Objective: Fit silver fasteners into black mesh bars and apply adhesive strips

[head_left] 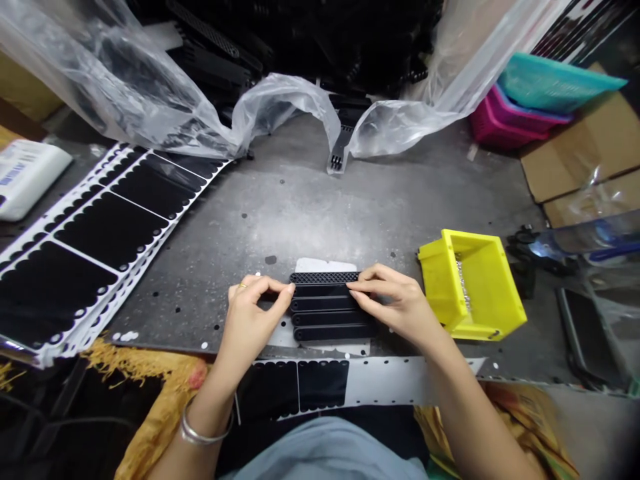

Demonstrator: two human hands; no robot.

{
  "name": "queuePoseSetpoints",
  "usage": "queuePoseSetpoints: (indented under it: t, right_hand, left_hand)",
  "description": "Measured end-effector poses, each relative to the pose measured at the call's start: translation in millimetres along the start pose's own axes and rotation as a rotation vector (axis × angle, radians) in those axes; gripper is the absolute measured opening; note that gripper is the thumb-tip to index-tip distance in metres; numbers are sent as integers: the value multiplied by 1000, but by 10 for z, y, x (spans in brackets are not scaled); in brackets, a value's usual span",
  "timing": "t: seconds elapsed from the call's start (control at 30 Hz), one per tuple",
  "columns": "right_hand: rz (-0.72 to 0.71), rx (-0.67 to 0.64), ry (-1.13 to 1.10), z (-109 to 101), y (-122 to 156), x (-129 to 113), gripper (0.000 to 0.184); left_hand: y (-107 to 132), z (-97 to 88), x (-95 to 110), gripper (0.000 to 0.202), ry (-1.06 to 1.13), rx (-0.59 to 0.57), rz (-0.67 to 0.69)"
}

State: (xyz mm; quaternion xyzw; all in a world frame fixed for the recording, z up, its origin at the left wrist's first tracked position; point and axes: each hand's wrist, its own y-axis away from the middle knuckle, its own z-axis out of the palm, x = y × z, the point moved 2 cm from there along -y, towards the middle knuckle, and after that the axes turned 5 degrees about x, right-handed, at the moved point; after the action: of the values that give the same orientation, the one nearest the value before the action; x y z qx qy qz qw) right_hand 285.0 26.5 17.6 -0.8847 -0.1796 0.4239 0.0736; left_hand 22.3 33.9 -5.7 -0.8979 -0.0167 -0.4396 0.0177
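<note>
Several narrow black bars lie side by side on a white backing piece (325,265) near the table's front edge. The farthest bar (324,277) has a honeycomb-textured face; the nearer ones, such as the nearest bar (334,333), look smooth with rounded ends. My left hand (256,308) pinches the left end of a smooth black strip (321,291) just in front of the textured bar. At the strip's right end, my right hand (393,297) has thumb and fingertips closed on it. Whether the strip is stuck to a bar beneath cannot be made out.
A yellow bin (493,287) with small metal pieces stands right of my right hand. Black sticker sheets (113,220) lie left; a partly used sheet (385,381) hangs at the front edge. Behind are a clear plastic bag (400,127) of black parts and a phone (590,333) at right.
</note>
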Motion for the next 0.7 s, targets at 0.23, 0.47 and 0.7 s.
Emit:
queuePoseSetpoints:
  t: [0.23, 0.47, 0.7]
  right_hand:
    - [31, 92, 281, -232, 617, -359, 24]
    - [34, -31, 167, -357, 1302, -467, 24]
    - [-87, 113, 191, 12, 1308, -488, 40]
  left_hand:
    - [521, -111, 269, 8, 28, 223, 289]
    - [1042, 230, 559, 31, -76, -357, 584]
    - [1015, 325, 563, 23, 13, -369, 423]
